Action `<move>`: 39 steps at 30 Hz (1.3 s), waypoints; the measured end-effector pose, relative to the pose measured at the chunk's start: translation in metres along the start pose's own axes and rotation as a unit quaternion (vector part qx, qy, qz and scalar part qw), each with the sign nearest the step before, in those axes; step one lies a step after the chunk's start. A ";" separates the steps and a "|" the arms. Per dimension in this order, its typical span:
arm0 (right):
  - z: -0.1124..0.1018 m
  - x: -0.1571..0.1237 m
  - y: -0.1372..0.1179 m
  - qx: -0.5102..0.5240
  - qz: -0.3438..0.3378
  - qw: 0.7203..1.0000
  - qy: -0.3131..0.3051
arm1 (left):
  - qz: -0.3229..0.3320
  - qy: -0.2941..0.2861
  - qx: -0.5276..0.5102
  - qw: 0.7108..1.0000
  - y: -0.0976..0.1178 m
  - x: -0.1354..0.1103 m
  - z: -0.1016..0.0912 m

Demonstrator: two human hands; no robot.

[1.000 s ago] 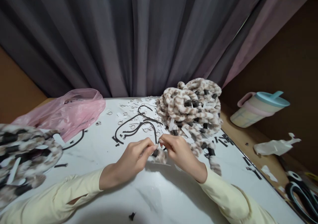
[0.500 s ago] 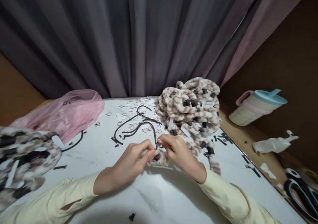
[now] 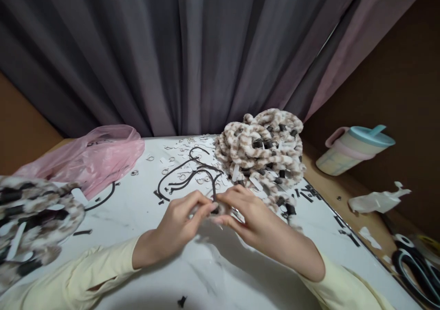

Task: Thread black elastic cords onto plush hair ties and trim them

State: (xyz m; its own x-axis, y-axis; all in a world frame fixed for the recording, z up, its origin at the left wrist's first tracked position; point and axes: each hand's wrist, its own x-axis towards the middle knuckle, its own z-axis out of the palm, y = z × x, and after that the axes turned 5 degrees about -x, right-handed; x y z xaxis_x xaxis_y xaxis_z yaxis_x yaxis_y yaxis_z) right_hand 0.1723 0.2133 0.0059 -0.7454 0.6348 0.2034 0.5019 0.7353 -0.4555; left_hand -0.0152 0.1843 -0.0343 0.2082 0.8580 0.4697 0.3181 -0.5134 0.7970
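Note:
Close together over the middle of the table, both my hands are closed on one small fluffy brown-and-white band. My left hand pinches it by its dark end. My right hand holds its other side between thumb and fingers, which hide most of it. A bit of shiny metal shows under my right fingers; its kind is unclear. From the pinched spot a black cord runs away toward looped black cords lying on the table.
A heap of fluffy bands with black wraps and white tags stands behind my right hand. More fluffy bands lie left, by a pink plastic bag. Small metal rings and black scraps are scattered. Right are a tumbler and scissors.
My right hand has turned and shifted, from pinching the upright black cord to gripping the fluffy band. Shiny metal now shows beneath its fingers. My left hand has barely moved.

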 end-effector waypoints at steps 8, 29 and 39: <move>0.007 0.004 0.003 -0.063 -0.146 0.983 0.096 | 0.130 -0.018 -0.011 0.991 0.004 -0.002 -0.001; -0.016 0.008 0.009 0.254 -0.031 0.949 -0.182 | 0.418 -0.103 0.158 0.889 0.012 0.007 -0.015; -0.012 0.007 0.005 0.317 -0.030 0.936 -0.150 | 0.401 -0.100 0.139 0.900 0.015 0.005 -0.015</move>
State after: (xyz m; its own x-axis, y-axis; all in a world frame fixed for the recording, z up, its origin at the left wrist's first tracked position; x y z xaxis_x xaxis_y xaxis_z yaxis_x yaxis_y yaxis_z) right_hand 0.1749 0.2242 0.0155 -0.9015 0.4312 0.0361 0.1641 0.4180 -0.8935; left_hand -0.0232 0.1812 -0.0138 0.6272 0.2041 0.7517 0.2047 -0.9743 0.0938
